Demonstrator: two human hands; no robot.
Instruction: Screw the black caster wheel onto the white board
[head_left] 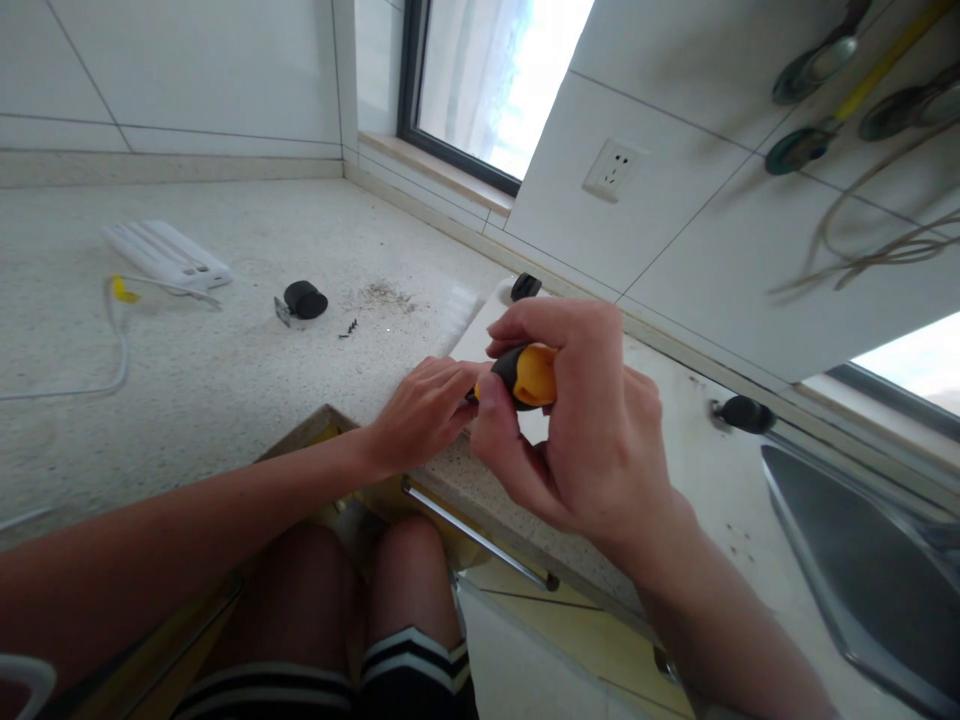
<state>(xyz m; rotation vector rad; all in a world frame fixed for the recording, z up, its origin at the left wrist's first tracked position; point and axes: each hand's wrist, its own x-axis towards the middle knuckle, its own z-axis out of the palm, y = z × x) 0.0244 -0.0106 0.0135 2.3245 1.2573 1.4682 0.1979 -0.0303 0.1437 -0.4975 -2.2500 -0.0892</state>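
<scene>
Gripping an orange-black screwdriver handle point(525, 375), right hand point(592, 420) fingers clamped round it, left hand point(420, 412) fingertips pressed near its shaft, perhaps steadying, at the countertop point(225, 370) front edge.

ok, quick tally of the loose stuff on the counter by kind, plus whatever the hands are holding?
Screwdriver, gripped by the right hand, left hand at its tip: 1
Black caster wheels: 3
White power strip: 1
Small pile of screws, too small to count singly: 1
White board under the hands: 1
Total: 7
</scene>
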